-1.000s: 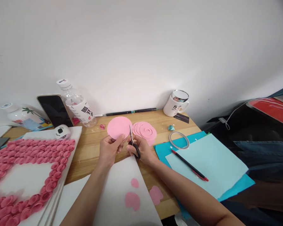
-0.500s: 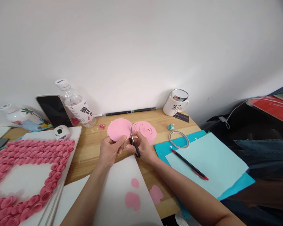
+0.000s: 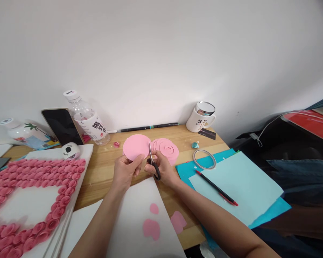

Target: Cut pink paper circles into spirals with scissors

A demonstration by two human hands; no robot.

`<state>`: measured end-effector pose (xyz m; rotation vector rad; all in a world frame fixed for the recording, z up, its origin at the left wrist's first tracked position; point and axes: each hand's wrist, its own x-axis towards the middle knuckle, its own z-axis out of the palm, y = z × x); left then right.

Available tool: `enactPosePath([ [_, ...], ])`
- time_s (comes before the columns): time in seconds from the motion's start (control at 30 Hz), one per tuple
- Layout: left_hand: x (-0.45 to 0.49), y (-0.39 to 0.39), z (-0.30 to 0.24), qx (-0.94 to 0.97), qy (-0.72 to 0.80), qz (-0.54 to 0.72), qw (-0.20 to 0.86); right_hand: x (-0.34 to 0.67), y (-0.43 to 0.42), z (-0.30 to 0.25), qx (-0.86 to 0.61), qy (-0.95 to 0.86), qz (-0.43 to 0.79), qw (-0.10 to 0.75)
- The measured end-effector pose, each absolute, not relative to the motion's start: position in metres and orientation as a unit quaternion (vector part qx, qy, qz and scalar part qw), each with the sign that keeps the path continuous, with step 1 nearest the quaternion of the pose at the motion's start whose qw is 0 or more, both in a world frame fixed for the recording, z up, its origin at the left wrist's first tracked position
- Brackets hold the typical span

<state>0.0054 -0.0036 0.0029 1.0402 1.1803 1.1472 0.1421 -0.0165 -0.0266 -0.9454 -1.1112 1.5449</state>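
Observation:
My left hand point(image 3: 126, 172) pinches the lower edge of a pink paper circle point(image 3: 136, 146) and holds it up above the wooden desk. My right hand point(image 3: 163, 170) grips small black-handled scissors point(image 3: 153, 163), whose blades point up against the circle's right edge. Just behind the scissors lie pink circles cut into spirals point(image 3: 166, 149). Pink offcuts point(image 3: 151, 228) rest on a white sheet point(image 3: 134, 211) under my forearms.
A white board covered with pink paper roses point(image 3: 29, 193) lies at left, with a small white device point(image 3: 70, 150), a phone point(image 3: 61, 126) and a bottle point(image 3: 87, 120) behind it. At right are blue paper sheets point(image 3: 237, 186), a red-black pen point(image 3: 216, 188), a tape ring point(image 3: 204, 159) and a mug point(image 3: 200, 118).
The scissors have shifted slightly up along the circle's right edge and the circle has turned a little in my left hand. Nothing else on the desk moved.

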Motion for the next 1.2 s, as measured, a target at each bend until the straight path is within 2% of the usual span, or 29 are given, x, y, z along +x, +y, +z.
enactPosePath([
  [0.83, 0.006, -0.003, 0.004, 0.406, 0.513, 0.495, 0.572, 0.139, -0.019, -0.028, -0.399, -0.467, 0.636, 0.466],
  [1.03, 0.005, -0.002, 0.001, 0.441, 0.509, 0.482, 0.560, 0.140, -0.016, -0.019, -0.388, -0.445, 0.626, 0.509],
  [1.2, 0.005, -0.002, 0.002, 0.445, 0.507, 0.482, 0.559, 0.139, -0.016, -0.018, -0.387, -0.438, 0.630, 0.511],
])
